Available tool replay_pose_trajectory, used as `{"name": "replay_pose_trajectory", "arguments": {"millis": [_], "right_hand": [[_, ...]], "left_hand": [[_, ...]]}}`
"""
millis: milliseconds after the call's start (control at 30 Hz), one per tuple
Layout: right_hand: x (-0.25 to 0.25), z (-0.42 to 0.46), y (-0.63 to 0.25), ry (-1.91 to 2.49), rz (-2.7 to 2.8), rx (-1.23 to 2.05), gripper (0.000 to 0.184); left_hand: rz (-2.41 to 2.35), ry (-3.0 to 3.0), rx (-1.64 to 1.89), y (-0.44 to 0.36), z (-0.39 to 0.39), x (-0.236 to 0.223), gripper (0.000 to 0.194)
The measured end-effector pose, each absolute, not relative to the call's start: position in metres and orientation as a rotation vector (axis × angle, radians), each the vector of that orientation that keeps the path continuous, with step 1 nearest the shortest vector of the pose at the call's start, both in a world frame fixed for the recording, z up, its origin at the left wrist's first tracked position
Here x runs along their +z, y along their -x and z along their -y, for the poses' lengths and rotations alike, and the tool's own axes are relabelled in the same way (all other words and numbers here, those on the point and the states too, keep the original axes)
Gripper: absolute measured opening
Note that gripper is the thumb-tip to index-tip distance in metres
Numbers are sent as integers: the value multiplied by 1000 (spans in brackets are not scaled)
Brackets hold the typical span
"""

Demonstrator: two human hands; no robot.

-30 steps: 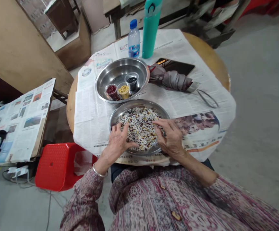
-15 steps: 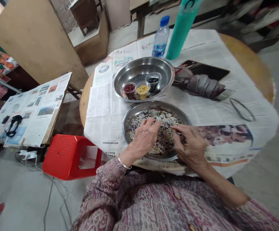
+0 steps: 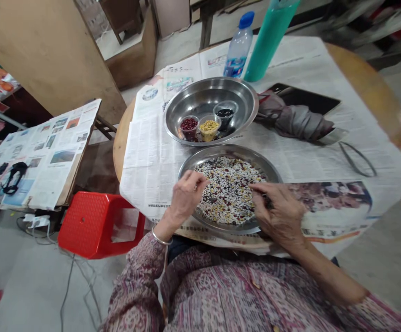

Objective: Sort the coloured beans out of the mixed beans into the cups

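A round steel plate in front of me holds a spread mix of white grains with black, dark red and yellow beans. My left hand, a bangle at its wrist, is over the plate's left rim, fingers curled into a pinch; what they hold is too small to name. At the right rim my right hand is bent closed, and dark beans show in the crook of thumb and fingers. Behind, a steel basin contains clear cups of red beans, yellow beans and black beans.
Newspaper covers the round table. A water bottle and a green bottle stand at the back. A folded grey umbrella lies right of the basin, by a dark flat object. A red stool is at the left.
My left hand has moved left from the plate's middle to its left rim, its fingers now pinched, uncovering more of the grain mix. My right hand stays by the right rim.
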State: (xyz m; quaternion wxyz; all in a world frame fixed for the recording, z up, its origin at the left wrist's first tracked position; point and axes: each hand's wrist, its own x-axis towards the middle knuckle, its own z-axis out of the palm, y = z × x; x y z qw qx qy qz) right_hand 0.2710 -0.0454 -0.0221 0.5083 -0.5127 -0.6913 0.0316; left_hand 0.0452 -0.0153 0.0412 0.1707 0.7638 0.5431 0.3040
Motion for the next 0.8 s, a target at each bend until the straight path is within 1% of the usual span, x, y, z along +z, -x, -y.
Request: {"name": "replay_pose_trajectory", "arguments": {"millis": [67, 133, 200, 333, 567, 800], "right_hand": [[-23, 46, -272, 1247, 1670, 75, 22], [-24, 46, -272, 1246, 1682, 65, 22], [-25, 46, -273, 1242, 1694, 57, 23], [-25, 46, -274, 1251, 1716, 62, 24], [-20, 47, -273, 1258, 1731, 49, 25], [-19, 47, -273, 1244, 1730, 45, 24]], "left_hand": [[-1687, -1999, 1053, -30, -6, 39, 14], [-1806, -1845, 1128, -15, -33, 34, 15], [-1886, -1780, 1086, -3, -59, 27, 15], [-1949, -1867, 979, 5, -99, 13, 3], [-1982, -1914, 923, -3, -129, -3, 9], [-2048, -1975, 806, -5, -136, -11, 16]]}}
